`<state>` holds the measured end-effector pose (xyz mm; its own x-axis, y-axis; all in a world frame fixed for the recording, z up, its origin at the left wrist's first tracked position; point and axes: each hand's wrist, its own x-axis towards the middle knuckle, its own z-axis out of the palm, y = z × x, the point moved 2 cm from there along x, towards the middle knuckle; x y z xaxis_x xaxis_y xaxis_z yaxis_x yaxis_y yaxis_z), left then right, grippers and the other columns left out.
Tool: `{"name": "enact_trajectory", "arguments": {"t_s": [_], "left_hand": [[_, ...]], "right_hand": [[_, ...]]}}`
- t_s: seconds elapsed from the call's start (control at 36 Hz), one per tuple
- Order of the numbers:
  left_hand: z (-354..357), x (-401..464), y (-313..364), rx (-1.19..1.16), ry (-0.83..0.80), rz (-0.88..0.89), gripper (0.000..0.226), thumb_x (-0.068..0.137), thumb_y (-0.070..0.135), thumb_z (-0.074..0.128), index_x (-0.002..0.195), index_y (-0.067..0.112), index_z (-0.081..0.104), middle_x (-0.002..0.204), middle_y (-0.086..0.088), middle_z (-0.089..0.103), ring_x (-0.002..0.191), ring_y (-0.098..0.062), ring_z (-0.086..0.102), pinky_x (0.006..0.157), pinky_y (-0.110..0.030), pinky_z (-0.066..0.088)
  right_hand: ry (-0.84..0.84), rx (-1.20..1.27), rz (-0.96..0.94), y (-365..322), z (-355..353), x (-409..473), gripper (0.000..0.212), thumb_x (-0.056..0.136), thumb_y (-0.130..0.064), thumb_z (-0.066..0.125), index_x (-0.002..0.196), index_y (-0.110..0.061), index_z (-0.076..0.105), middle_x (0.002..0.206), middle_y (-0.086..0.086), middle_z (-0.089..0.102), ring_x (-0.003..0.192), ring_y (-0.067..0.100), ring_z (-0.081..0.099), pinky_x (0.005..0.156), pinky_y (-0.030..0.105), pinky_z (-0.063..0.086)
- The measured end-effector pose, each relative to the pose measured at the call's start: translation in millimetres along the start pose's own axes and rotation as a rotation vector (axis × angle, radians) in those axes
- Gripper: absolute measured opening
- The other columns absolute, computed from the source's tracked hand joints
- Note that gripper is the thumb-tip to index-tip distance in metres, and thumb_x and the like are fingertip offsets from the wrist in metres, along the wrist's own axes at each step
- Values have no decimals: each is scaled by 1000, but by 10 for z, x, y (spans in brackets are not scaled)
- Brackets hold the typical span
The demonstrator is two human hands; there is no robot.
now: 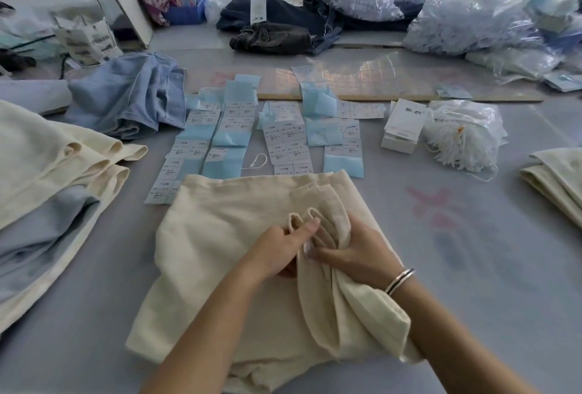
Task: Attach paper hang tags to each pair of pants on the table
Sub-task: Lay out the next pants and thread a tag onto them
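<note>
Right in front of the person, a pair of cream pants (220, 267) lies spread on the grey table (472, 267), its right-hand part bunched up into a thick fold. Both hands work at that fold. The left hand (277, 251) pinches a small loop of fabric (294, 222) between thumb and fingers, while the right hand (352, 255), with a silver bangle (399, 280) on its wrist, grips the gathered cloth just beside it; a scrap of white shows between the two hands, too small to make out.

To the left sits a stack of folded pants (56, 204), cream over pale blue, and at the far right edge another folded cream pile (557, 179). Just beyond the cream pants, rows of printed labels on blue backing sheets (226, 141) are laid out side by side, and a single white string loop (256, 162) lies among them. Right of these stands a small stack of white hang tags (404, 124), touching a clear bag of white strings (463, 138).

Further back, crumpled light-blue pants (132, 97) lie on the left, a long board (378, 78) under plastic crosses the middle, and dark denim garments (283, 25) are heaped near a blue basket (185, 10). Big clear plastic bags (472, 21) fill the far right.
</note>
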<state>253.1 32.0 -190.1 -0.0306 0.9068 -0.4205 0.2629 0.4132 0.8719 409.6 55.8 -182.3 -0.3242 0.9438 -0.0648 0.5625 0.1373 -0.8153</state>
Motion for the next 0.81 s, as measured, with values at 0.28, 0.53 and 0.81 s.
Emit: {"name": "enact_trajectory", "arguments": {"t_s": [0.28, 0.53, 0.81], "left_hand": [[-73, -122, -176, -116, -120, 83, 24, 96, 21, 55, 99, 3, 72, 98, -8, 74, 94, -15, 69, 82, -21, 53], [-52, -198, -248, -252, -126, 133, 25, 97, 7, 48, 98, -6, 70, 87, -12, 73, 75, -12, 69, 63, -15, 50], [283, -68, 16, -425, -397, 269, 43, 95, 40, 39, 106, 17, 73, 104, -8, 73, 100, -22, 68, 90, -31, 52]], "right_hand": [[-165, 204, -65, 71, -80, 11, 48, 72, -29, 80, 112, -39, 56, 111, -20, 64, 105, -9, 57, 89, 11, 42], [-175, 714, 182, 286, -249, 15, 39, 66, -16, 71, 104, -12, 62, 88, -2, 74, 79, 13, 70, 65, 23, 54], [124, 968, 412, 544, -827, -142, 23, 81, -12, 59, 101, -1, 63, 78, 11, 71, 63, 20, 69, 58, 26, 57]]}}
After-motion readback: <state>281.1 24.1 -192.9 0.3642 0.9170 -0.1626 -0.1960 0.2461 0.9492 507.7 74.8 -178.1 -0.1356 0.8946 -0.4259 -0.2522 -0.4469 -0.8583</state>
